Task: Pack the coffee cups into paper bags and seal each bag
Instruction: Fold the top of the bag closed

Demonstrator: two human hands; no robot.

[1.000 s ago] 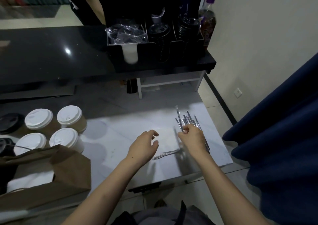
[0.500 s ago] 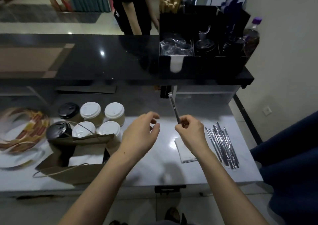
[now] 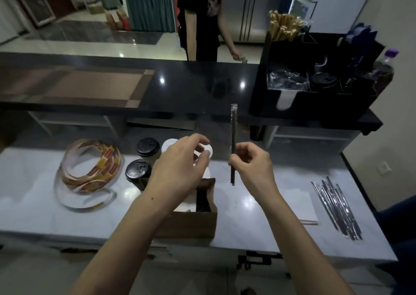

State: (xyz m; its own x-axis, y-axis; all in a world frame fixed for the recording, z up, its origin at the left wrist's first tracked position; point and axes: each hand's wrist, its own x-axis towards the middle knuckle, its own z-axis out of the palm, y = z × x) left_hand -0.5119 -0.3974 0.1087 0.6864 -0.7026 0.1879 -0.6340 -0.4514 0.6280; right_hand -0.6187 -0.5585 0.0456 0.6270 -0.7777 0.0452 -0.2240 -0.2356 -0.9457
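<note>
Coffee cups (image 3: 138, 172), two black-lidded visible, one paper bag (image 3: 191, 225), right grip (image 3: 254, 166) pinching one straw (image 3: 233, 125), left grip (image 3: 177, 168) relaxed, empty.

The right hand (image 3: 252, 166) pinches a wrapped straw (image 3: 233, 137) upright — the left hand (image 3: 180, 166) hovers, fingers relaxed, above the open paper bag (image 3: 191, 222).

Glossy black counter (image 3: 180, 87), matt brown paper bag (image 3: 191, 225), shiny plastic-wrapped straw (image 3: 233, 137).

Looked forward and down from head height, wide-angle, close over left hand (image 3: 180, 168) and right hand (image 3: 253, 167) at centre; counter (image 3: 31, 195) across mid-frame, room (image 3: 90, 35) beyond along top.
</note>
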